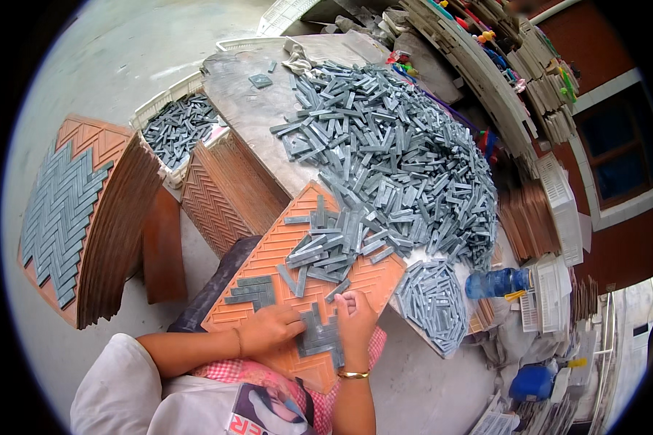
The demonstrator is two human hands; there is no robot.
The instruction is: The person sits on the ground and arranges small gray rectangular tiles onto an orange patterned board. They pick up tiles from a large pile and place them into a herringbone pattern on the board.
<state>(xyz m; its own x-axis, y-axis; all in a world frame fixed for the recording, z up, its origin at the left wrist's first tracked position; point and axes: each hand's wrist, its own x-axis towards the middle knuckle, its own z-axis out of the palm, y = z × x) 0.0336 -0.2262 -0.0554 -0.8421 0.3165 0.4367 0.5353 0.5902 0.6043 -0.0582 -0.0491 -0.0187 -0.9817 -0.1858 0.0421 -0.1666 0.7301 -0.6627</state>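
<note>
Pressing: left hand (268, 328) flat on the orange mould tray (355, 279), steadying laid grey strips (319, 335).
Right hand (355, 319): fingers curled, pinching one strip at the tray's middle.
Pile (392, 152): beyond the tray, within reach.

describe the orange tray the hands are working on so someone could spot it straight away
Start from the big heap of grey stone strips on the table. At its near edge lies the orange grooved tray, under the left hand and right hand. Unlike the stacked trays standing on the floor, it lies flat and only partly filled with strips.
</note>
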